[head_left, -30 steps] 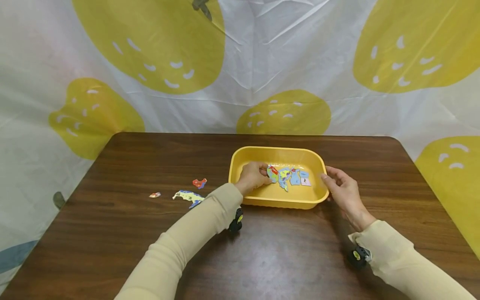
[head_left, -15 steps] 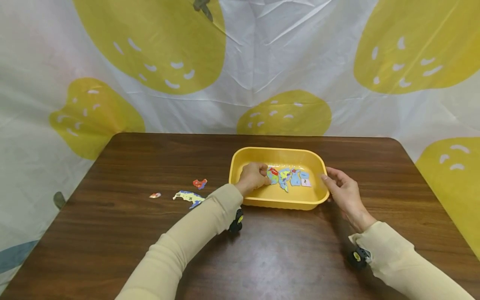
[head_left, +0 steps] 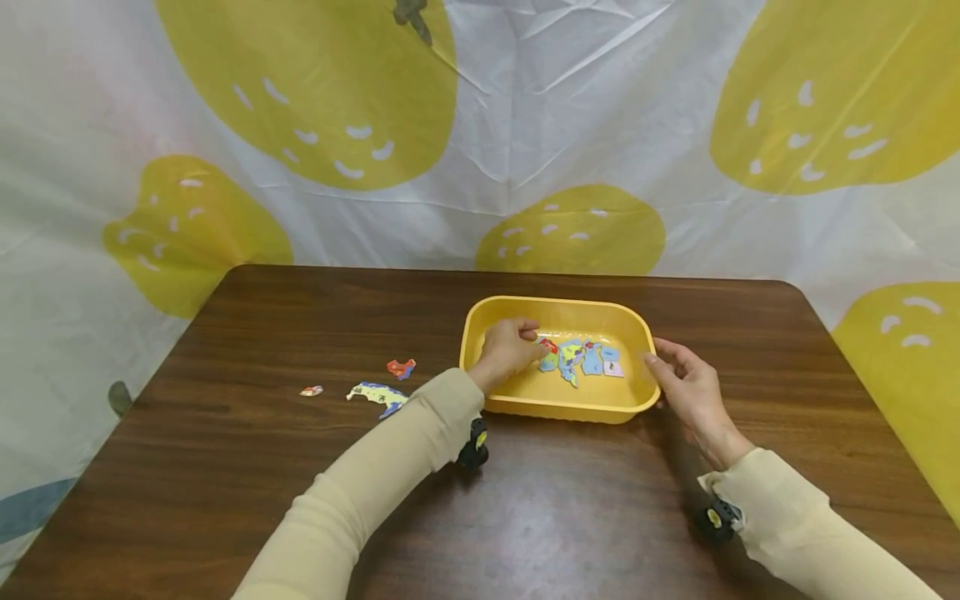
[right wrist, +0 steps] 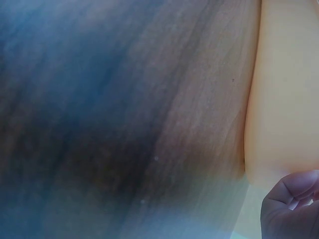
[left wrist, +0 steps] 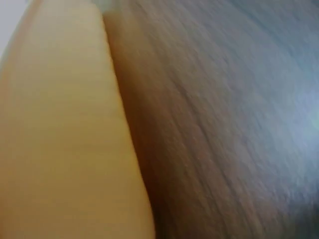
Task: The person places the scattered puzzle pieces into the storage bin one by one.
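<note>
The left hand's (head_left: pixel 507 353) finger has lifted clear of its thumb, leaving the red-and-green piece (head_left: pixel 551 362) seemingly flat in the yellow tub (head_left: pixel 558 412), at its row's 9 o'clock end. Laying pieces together seems in hand; next calls for releasing without nudging neighbours. The right hand (head_left: pixel 691 390) grips the rim at 3 o'clock; loose pieces (head_left: pixel 378 393) lie on the table (head_left: pixel 525 517), towards 9.

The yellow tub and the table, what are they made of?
The yellow tub looks like smooth, shiny plastic: glints show inside and its rim is rounded. The table seems wood or wood-look laminate, with brown grain streaks and soft sheen.
</note>
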Demonstrator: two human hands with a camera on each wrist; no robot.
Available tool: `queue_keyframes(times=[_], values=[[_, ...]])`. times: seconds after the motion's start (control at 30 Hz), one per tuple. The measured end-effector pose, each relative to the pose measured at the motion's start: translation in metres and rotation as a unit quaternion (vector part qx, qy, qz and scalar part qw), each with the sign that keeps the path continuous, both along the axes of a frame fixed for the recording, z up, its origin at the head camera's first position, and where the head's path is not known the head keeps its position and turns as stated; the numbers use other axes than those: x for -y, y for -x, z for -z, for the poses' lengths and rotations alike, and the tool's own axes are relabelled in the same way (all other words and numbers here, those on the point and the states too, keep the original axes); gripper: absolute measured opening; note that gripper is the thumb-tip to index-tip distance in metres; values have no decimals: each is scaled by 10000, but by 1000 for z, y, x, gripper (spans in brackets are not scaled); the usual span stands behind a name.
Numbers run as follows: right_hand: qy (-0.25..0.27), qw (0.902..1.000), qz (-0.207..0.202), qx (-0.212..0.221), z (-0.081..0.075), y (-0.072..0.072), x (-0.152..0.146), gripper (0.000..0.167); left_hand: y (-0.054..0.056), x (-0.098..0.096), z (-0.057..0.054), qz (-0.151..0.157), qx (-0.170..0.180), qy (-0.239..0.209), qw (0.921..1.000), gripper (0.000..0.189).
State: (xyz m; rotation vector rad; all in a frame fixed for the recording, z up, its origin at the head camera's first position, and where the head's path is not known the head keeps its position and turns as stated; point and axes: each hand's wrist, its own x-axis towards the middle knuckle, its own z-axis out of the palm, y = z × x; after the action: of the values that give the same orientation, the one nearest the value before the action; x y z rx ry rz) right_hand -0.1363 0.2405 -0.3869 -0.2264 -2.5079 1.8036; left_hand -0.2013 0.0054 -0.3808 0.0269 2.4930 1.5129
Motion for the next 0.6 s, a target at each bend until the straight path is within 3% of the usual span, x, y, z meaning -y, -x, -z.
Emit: queue_keyframes(times=[0.13,0.27,0.43,0.6], values=[[14,10000,-1,7,0,0,-1,48,-3,-1,-6,36,-60,-796,9968,41],[2,10000,-15,26,0,-1,-2,48,-10,1,-11,131,-13,-1639,9864,39],[12,10000,9,12,-1,-1,-2,49,-22,13,-20,302,-93,-2084,9775,37],[5,10000,-1,22,-2,0,-1,49,-31,38,-25,302,-269,-2294,9725,35]])
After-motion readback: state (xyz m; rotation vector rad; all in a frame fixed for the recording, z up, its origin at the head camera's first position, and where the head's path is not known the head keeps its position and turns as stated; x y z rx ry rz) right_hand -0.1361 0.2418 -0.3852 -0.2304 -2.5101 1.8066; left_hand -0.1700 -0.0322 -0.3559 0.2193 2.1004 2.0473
